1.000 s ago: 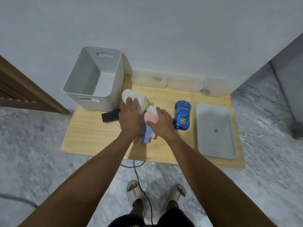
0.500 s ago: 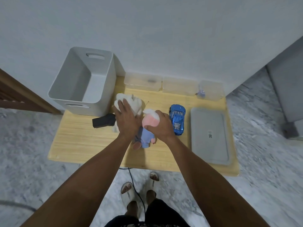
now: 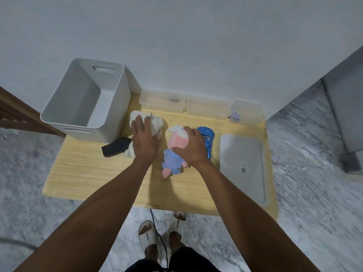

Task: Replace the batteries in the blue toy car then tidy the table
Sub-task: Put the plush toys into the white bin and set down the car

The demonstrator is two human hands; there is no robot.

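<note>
The blue toy car (image 3: 206, 134) lies on the wooden table (image 3: 88, 173), right of centre, its left side hidden behind my right hand. My right hand (image 3: 191, 149) grips a pink and blue plush doll (image 3: 172, 160) that lies on the table against the car. My left hand (image 3: 145, 142) lies over a white plush toy (image 3: 157, 122), fingers curved down around it, close to the grey bin. Both toys rest on the table top.
A tall grey storage bin (image 3: 84, 103) stands at the back left. A black object (image 3: 115, 148) lies in front of it. A flat grey lid (image 3: 241, 165) fills the right side. Three clear boxes (image 3: 208, 107) line the wall, with a small bluish item (image 3: 234, 115) by the right one.
My two hands have drawn apart: the right one with the doll has shifted toward the car. The camera view has shifted.
</note>
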